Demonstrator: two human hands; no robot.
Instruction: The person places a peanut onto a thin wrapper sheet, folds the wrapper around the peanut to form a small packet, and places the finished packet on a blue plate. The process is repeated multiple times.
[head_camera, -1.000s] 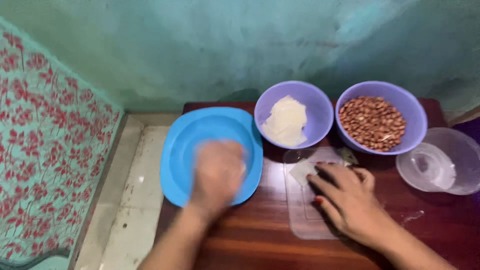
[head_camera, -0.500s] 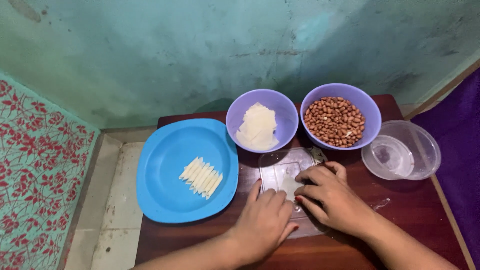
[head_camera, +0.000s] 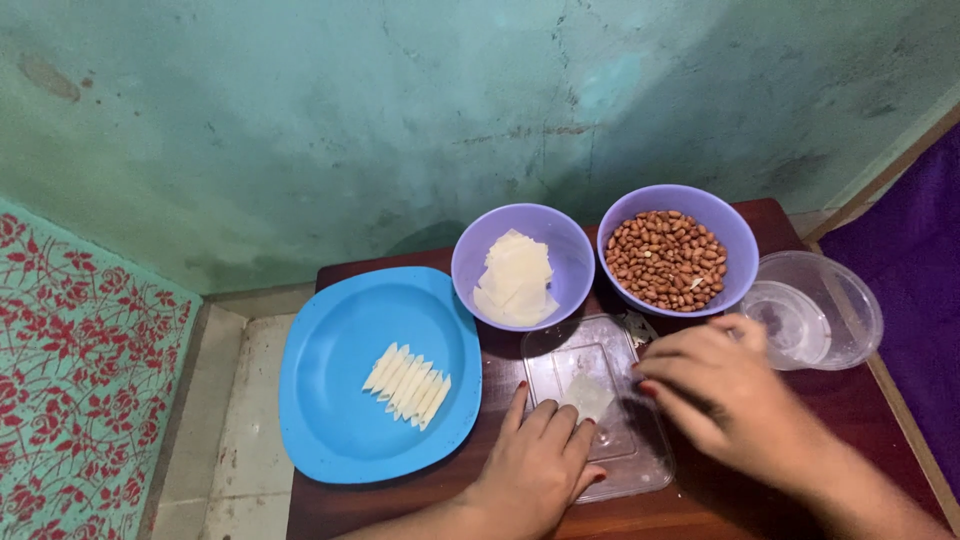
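Right hand (head_camera: 715, 390) has lifted toward the peanut bowl (head_camera: 676, 250), fingers loose, gripping nothing; left hand (head_camera: 535, 465) lies flat, pinning the wrapper (head_camera: 588, 397) on the clear tray (head_camera: 600, 355).

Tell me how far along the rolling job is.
Done: a row of about eight rolled white sticks lies on the blue plate. In hand: the left hand presses on the clear board, fingertips by one white wrapper; the right hand hangs over the board's right edge, blurred. Left: a stack of wrappers in one purple bowl and a full bowl of peanuts.
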